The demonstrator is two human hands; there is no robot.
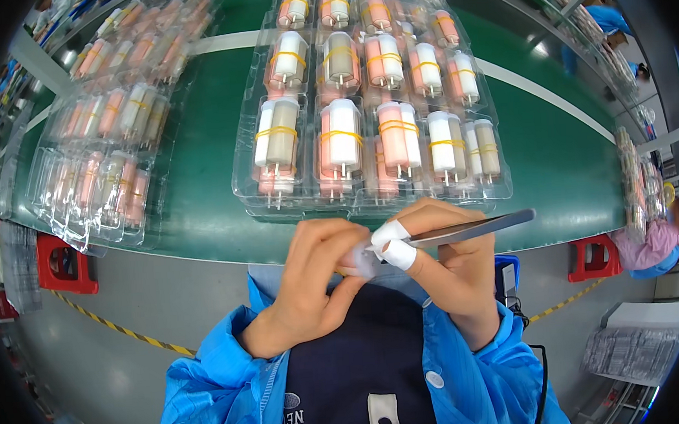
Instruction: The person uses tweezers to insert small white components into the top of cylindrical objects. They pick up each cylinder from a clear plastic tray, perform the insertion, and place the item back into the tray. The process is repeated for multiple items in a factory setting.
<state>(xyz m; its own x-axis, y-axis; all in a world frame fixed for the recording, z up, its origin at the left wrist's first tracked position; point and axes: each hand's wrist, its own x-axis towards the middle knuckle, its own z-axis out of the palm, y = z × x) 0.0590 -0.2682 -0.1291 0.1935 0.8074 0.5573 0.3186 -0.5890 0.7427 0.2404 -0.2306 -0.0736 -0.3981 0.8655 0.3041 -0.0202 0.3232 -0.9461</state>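
Close to the table's front edge, my left hand (310,281) pinches a small, translucent whitish round part (365,264); the fingers hide much of it. My right hand (455,263) is closed around metal tweezers (478,228), whose dark rear end sticks out to the right. White tape (395,247) wraps the thumb and a fingertip of that hand. The tweezer tips meet the small part, though the exact contact is hidden. Just beyond my hands lies a clear plastic tray (253,188) with bundles of pink, white and grey cylinders (340,137), held by yellow rubber bands.
The green table (196,183) carries more clear trays (77,171) of similar cylinders on the left. Red stools (66,264) stand below the table at both sides. A person in pink and blue (657,245) is at the far right, near stacked clear trays (621,354).
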